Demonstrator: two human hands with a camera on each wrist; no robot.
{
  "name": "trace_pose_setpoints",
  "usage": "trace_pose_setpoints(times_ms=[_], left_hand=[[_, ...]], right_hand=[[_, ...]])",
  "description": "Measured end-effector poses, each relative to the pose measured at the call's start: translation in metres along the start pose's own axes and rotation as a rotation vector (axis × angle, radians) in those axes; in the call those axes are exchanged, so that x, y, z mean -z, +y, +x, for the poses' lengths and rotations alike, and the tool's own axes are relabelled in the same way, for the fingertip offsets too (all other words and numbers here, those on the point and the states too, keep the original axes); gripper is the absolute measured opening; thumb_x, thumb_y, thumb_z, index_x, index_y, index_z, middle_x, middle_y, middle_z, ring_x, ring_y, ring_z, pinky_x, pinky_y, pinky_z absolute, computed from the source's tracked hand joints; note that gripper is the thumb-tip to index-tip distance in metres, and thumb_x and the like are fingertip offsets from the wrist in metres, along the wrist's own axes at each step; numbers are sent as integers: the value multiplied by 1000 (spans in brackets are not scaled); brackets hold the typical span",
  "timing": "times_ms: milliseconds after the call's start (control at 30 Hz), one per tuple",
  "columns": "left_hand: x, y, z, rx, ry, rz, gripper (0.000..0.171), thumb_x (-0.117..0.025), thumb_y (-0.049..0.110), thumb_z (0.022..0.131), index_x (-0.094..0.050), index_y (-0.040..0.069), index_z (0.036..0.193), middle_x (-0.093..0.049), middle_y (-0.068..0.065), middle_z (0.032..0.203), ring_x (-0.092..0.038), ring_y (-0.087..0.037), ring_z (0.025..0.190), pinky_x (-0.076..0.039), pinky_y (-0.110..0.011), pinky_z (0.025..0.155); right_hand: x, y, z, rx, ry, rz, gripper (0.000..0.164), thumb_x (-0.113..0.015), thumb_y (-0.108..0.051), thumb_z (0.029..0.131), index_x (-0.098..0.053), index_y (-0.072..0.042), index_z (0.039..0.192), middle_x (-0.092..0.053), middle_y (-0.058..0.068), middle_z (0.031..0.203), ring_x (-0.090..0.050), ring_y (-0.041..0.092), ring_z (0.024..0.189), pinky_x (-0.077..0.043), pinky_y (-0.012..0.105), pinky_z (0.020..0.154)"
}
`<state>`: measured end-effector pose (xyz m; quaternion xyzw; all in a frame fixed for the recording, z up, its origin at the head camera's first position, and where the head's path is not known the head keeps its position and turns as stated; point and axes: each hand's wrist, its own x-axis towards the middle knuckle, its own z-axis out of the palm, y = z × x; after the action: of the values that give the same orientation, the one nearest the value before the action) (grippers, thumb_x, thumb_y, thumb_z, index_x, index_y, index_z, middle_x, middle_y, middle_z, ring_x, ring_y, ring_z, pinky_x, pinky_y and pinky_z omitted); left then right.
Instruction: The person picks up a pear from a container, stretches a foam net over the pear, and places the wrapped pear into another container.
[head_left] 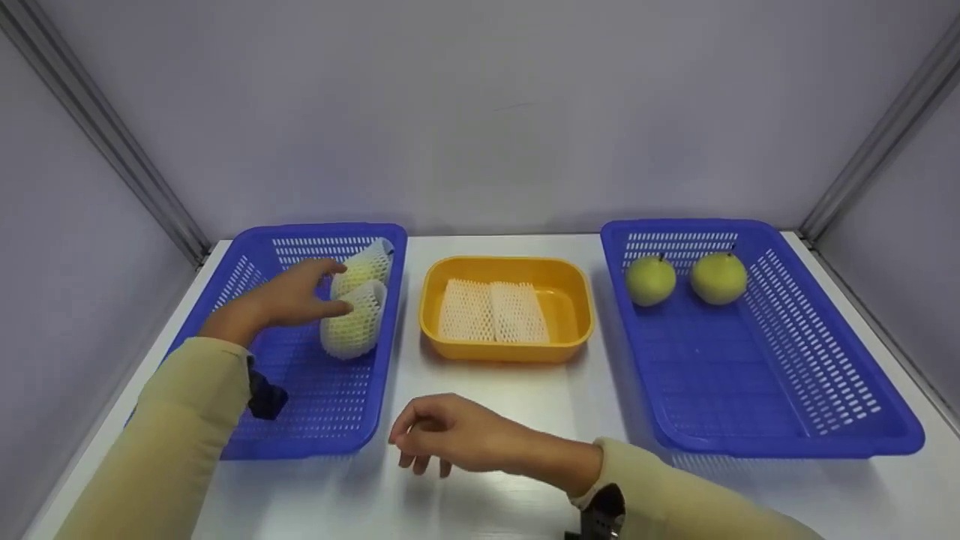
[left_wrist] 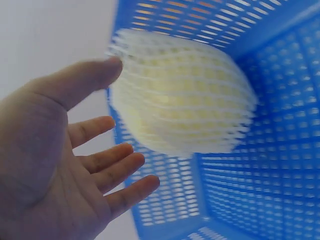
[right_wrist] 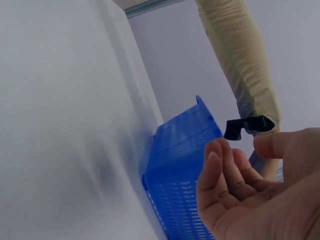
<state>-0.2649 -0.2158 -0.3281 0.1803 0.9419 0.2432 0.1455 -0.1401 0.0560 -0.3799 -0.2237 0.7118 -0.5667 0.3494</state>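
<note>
The left hand (head_left: 292, 295) is over the left blue plastic basket (head_left: 385, 360), thumb and fingers apart, at the near netted pear (head_left: 351, 330) and far netted pear (head_left: 365, 270), both lying along the basket's right wall; contact cannot be determined. The right hand (head_left: 461, 433) is above the white table (head_left: 499, 386), fingers loosely curled. Two white foam nets (head_left: 491, 313) lie in the orange tub (head_left: 506, 351); the right blue basket (head_left: 720, 382) holds two bare pears (head_left: 718, 278) at its far end.
</note>
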Motion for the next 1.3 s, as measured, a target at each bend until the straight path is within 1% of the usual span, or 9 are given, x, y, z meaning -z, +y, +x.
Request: trace_pose_setpoints(times_ms=[133,233,367,500,700,833,1100,1200,1300], left_hand=[[13,16,-1,-33,69,-34,53,-60,21,103,-46,-9,144,-47,-31,146,-45,-49,134,-40,-63,108],[17,31,-1,-29,93,-70,43,-57,19,104,-52,-5,139,-53,-27,141,-50,-45,131,-45,-59,106],[12,55,2,-9,95,-117,37,-57,17,103,-57,-2,135,-57,-23,136,-56,-40,126,-49,-54,104],[0,79,6,5,86,-181,33,-57,16,103,-60,-2,132,-60,-21,131,-61,-35,118,-54,-47,98],[-29,117,13,18,4,-340,32,-60,18,103,-61,-1,128,-64,-15,121,-66,-28,107,-60,-37,86],[-54,144,15,3,-60,-483,32,-62,21,102,-62,-1,126,-65,-17,118,-68,-28,103,-61,-36,81],[-107,193,18,11,-175,-644,38,-63,31,103,-60,1,126,-67,-10,110,-70,-25,97,-62,-35,76],[-125,209,19,7,-233,-702,41,-62,33,103,-57,-1,126,-67,-8,105,-71,-25,96,-62,-37,76],[-140,224,21,0,-281,-733,41,-61,33,103,-54,-1,125,-66,-8,102,-71,-26,96,-62,-39,74]], right_hand=[[23,-19,-17,7,-36,-86,14,-59,-12,101,-67,-4,110,-72,4,93,-66,13,81,-52,23,63],[43,-32,-32,60,-32,-155,17,-59,-12,102,-66,-1,112,-72,6,97,-66,15,84,-54,24,67],[68,-53,-53,159,18,-221,17,-58,-11,103,-65,1,112,-71,9,98,-66,20,85,-55,24,67],[95,-76,-73,207,103,-224,15,-59,-10,103,-64,1,111,-70,10,98,-66,23,87,-56,25,68],[138,-102,-97,271,352,-177,14,-56,-10,105,-64,-1,113,-70,12,102,-67,23,89,-59,29,72],[169,-108,-109,327,540,-58,12,-60,-12,104,-66,-4,110,-68,11,100,-66,22,88,-58,26,73],[227,-96,-124,558,776,215,15,-67,-10,99,-65,3,106,-69,12,94,-66,20,82,-56,24,64],[246,-86,-125,599,912,216,17,-69,-10,97,-64,3,107,-68,12,96,-65,21,84,-56,24,63],[266,-72,-127,588,1082,163,16,-69,-11,97,-64,0,109,-67,10,100,-63,20,88,-55,21,65]])
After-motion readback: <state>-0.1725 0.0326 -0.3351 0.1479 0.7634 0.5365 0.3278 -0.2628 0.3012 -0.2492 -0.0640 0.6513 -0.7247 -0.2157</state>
